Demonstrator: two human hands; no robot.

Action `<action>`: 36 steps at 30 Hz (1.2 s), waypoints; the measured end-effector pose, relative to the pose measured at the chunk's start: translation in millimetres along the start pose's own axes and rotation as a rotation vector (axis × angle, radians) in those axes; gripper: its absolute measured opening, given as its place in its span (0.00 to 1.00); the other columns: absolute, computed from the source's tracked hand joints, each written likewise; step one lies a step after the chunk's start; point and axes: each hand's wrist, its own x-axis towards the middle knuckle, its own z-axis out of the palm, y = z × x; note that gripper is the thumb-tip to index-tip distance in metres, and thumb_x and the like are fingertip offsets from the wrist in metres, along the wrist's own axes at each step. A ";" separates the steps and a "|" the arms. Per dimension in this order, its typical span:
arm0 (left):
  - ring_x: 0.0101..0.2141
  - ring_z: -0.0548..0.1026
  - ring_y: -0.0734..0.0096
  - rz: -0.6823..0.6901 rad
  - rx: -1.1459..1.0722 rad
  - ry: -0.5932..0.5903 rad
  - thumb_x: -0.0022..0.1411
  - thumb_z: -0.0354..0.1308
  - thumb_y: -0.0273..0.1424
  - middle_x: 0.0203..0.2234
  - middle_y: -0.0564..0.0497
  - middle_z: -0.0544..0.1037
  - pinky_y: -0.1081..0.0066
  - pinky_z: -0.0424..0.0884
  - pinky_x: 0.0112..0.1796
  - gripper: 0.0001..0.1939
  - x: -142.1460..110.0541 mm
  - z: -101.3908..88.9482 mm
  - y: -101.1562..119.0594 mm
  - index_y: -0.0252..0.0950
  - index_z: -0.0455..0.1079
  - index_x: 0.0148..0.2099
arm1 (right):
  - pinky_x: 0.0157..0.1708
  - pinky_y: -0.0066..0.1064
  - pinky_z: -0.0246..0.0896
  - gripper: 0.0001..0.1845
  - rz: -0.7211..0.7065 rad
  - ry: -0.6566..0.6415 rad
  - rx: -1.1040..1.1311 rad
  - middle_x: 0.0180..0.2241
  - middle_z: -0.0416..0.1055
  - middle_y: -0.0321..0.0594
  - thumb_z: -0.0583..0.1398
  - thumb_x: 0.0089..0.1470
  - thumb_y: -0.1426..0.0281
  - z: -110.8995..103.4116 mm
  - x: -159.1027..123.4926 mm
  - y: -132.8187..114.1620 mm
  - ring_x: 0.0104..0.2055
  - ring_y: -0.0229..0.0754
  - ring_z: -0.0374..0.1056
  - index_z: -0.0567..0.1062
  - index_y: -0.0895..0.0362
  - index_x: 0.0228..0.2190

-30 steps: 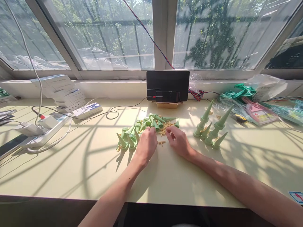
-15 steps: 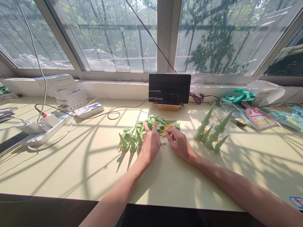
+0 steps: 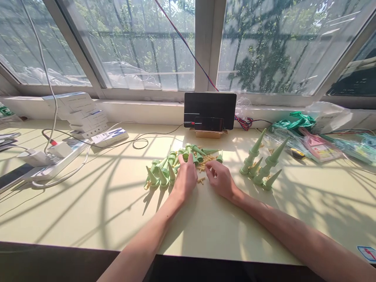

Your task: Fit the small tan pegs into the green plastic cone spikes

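Lying at the table's (image 3: 205, 231) back right, clear plastic bags (image 3: 360, 149) hold contents hard to make out. The left hand (image 3: 186, 176), palm down, fingers partly parted, meets green cones (image 3: 163, 179) heaped mid-table; the right hand (image 3: 221, 176) curls half closed beside scattered yellow pegs (image 3: 201, 181). Whether either grips anything is hidden.

Can't see all the green cones (image 3: 163, 179) past the left grip (image 3: 186, 176), nor into the right grip (image 3: 220, 178). Can't read tiny words on the little white box (image 3: 109, 137).
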 end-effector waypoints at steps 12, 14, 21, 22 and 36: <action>0.17 0.59 0.86 0.211 -0.130 0.219 0.71 0.41 0.24 0.53 0.37 0.64 0.70 0.72 0.29 0.18 -1.3 -2.7 -10.7 0.38 0.64 0.58 | 0.28 0.30 0.62 0.08 0.040 0.006 0.082 0.33 0.74 0.40 0.53 0.64 0.69 -12.0 -3.8 -3.6 0.28 0.38 0.64 0.72 0.56 0.36; 0.20 0.63 0.84 0.254 -0.166 0.278 0.71 0.42 0.25 0.51 0.39 0.65 0.71 0.72 0.30 0.16 -1.6 -3.0 -8.3 0.38 0.66 0.55 | 0.28 0.29 0.62 0.09 0.060 0.010 0.096 0.33 0.74 0.40 0.53 0.64 0.68 -15.3 -4.8 -4.7 0.28 0.38 0.65 0.73 0.56 0.36; 0.33 0.75 0.75 0.353 -0.333 0.379 0.72 0.47 0.30 0.46 0.43 0.69 0.73 0.75 0.35 0.11 -10.3 0.3 8.6 0.38 0.67 0.52 | 0.23 0.28 0.61 0.12 0.175 0.058 0.186 0.29 0.73 0.37 0.54 0.63 0.65 -17.4 -1.5 -8.6 0.22 0.36 0.64 0.69 0.56 0.46; 0.33 0.75 0.75 0.353 -0.377 0.370 0.72 0.49 0.31 0.46 0.44 0.70 0.74 0.75 0.33 0.10 -12.3 1.4 10.5 0.38 0.66 0.52 | 0.24 0.28 0.62 0.12 0.181 0.074 0.192 0.29 0.73 0.36 0.54 0.64 0.64 -17.4 -0.8 -8.8 0.22 0.36 0.64 0.68 0.56 0.47; 0.19 0.65 0.82 0.224 -0.533 -0.002 0.65 0.56 0.37 0.38 0.51 0.76 0.75 0.64 0.23 0.10 -27.1 2.0 24.4 0.39 0.62 0.45 | 0.25 0.27 0.62 0.12 0.227 0.118 0.291 0.28 0.70 0.36 0.52 0.66 0.59 -19.4 1.0 -5.2 0.25 0.36 0.66 0.67 0.55 0.38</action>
